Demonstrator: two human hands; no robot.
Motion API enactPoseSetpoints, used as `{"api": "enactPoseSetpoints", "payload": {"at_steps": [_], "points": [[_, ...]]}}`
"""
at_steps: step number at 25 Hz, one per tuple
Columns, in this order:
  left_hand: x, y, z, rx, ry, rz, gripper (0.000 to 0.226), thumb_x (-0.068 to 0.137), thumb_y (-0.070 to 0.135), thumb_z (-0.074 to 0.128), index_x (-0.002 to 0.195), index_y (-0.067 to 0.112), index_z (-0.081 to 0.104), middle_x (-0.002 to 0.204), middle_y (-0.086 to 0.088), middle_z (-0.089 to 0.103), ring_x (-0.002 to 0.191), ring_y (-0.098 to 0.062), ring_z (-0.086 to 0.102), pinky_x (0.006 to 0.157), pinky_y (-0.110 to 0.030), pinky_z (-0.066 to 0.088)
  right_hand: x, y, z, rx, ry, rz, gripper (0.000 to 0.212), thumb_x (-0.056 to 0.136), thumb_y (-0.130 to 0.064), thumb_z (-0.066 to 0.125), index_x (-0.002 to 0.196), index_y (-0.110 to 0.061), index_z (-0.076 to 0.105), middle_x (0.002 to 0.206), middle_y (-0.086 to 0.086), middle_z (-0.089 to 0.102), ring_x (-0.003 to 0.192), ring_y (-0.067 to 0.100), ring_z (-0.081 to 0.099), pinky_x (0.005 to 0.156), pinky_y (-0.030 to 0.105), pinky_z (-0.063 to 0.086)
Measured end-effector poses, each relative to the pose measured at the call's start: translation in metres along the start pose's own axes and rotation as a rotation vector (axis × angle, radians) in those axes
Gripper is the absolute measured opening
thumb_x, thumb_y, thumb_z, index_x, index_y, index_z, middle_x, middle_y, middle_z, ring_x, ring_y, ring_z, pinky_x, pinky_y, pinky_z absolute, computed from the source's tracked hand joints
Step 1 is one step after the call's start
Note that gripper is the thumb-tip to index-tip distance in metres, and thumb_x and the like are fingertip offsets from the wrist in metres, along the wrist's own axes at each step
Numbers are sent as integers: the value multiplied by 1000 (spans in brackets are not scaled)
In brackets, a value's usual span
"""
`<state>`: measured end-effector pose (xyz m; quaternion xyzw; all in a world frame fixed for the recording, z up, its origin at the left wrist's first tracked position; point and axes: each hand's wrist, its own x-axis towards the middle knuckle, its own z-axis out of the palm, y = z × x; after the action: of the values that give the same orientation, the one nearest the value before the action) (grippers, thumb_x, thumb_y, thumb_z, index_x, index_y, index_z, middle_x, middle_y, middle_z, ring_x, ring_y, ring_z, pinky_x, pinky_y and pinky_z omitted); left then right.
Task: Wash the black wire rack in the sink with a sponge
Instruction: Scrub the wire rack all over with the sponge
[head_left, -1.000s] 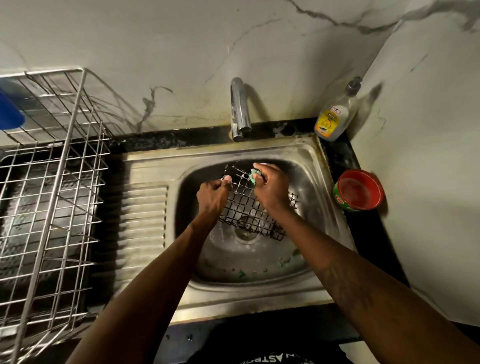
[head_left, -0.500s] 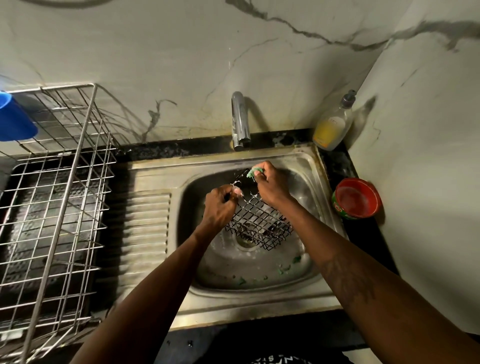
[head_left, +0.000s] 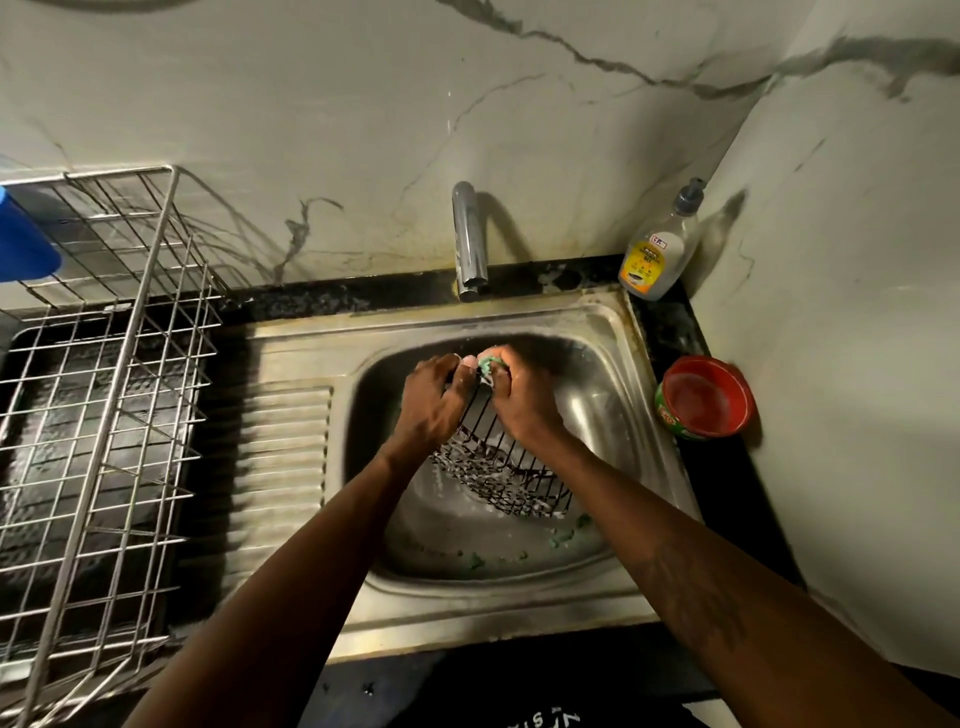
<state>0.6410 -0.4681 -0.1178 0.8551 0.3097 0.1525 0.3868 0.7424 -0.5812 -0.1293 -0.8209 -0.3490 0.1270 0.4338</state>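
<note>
The fingers (head_left: 505, 365) of the right hand (head_left: 524, 400) are bunched round the green sponge (head_left: 487, 365), pinching it onto the top wire of the black wire rack (head_left: 498, 467). Just beside them the left hand (head_left: 434, 400) curls over that same top edge. A second ago the rack lay flatter across the basin with the hands further apart; now it is tipped up steeply, its sudsy lower end down toward the front right of the sink (head_left: 467, 618). I'd say the scrubbing has reached the rack's upper rim, with rinsing under the tap (head_left: 470, 239) at the back edge not yet done
</note>
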Motion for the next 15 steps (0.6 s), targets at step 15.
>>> {"api": "enactPoseSetpoints", "payload": {"at_steps": [15], "points": [[0, -11, -3, -164, 39, -390, 53, 104, 39, 47, 59, 13, 47, 53, 2, 42, 43, -6, 35, 40, -16, 28, -25, 32, -7, -20, 73, -115, 13, 95, -15, 66, 101, -10, 76, 91, 4, 77, 80, 18, 72, 72, 31, 59]]}}
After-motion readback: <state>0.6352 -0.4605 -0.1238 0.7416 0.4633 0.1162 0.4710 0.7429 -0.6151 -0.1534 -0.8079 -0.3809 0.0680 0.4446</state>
